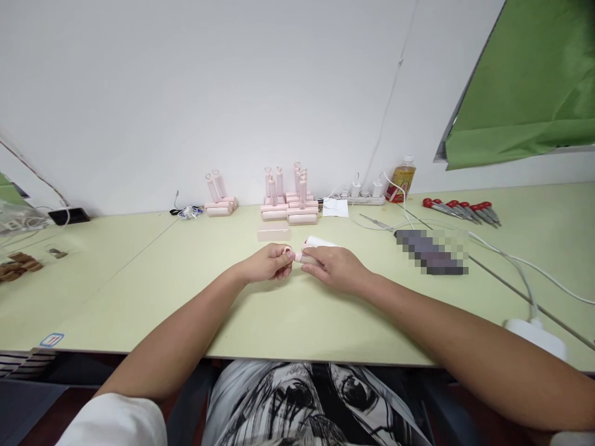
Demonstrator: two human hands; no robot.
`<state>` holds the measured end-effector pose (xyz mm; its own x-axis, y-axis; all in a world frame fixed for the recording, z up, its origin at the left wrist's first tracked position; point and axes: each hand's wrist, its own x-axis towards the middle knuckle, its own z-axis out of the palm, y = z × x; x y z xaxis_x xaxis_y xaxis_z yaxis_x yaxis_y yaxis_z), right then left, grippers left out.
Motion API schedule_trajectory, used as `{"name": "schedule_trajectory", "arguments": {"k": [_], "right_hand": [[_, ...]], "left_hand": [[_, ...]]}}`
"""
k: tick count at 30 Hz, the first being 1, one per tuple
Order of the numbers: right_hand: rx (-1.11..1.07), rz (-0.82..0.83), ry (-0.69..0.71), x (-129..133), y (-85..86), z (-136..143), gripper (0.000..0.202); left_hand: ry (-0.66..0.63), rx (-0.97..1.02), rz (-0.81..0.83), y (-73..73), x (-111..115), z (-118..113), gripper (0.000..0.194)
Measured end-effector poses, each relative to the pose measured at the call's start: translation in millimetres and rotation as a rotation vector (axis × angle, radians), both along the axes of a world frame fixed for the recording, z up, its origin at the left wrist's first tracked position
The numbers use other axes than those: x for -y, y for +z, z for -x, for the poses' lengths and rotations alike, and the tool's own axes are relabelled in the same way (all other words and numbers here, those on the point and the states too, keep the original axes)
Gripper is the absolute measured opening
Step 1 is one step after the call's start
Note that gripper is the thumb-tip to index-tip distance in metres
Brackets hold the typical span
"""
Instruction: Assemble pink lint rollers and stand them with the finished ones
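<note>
In front of me my left hand [273,263] pinches the looped end of a small pale pink lint roller handle [299,256]. My right hand [337,266] is closed around the other part of that handle, its fingers hiding most of it. Just behind the right fingers a white roll [320,241] shows; whether it is joined to the handle I cannot tell. A flat, pale pink translucent cover [273,233] lies on the table a little beyond my left hand.
Pink lint rollers with upright handles [302,192] stand by the wall, more [218,192] to their left. At right are a power strip [367,200], a drink bottle [402,179], red-handled screwdrivers [465,210], a pixelated dark object [430,253] and a white charger [537,337] with cables.
</note>
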<state>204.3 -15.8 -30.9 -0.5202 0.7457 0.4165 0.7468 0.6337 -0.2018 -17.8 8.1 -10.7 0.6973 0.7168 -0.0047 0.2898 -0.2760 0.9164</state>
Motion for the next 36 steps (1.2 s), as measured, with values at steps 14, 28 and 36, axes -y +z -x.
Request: {"name": "schedule_trajectory", "arguments": {"k": [14,28,36], "right_hand": [[-0.031,-0.004,-0.039,-1.0,1.8,2.2,0.039],[-0.065,-0.111,-0.060,-1.8,5.2,2.3,0.040],[-0.044,-0.047,0.012,-4.2,4.9,-1.0,0.037]], "left_hand": [[0.056,0.081,0.062,2.2,0.7,-4.2,0.046],[0.160,0.182,0.065,-1.8,-4.1,-7.5,0.047],[-0.021,0.002,0.038,-0.2,-0.3,-2.6,0.054]]}}
